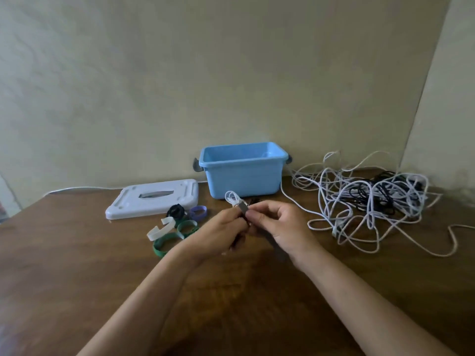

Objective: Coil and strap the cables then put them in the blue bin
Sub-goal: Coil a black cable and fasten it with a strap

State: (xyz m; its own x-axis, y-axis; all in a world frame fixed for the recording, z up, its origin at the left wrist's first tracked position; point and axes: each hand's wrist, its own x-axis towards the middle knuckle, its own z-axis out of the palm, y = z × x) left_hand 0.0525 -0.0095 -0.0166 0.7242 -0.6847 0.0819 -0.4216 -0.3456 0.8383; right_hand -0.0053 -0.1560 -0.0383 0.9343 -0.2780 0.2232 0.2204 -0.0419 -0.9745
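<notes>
Between both gripping hands (246, 227), small white cable coil (233, 197), looped tight, gray strap (243, 208) round it.

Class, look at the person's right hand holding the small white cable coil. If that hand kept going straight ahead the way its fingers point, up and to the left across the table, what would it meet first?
Most likely the left hand, which meets the right hand at the white cable coil. Depth is unclear.
</notes>
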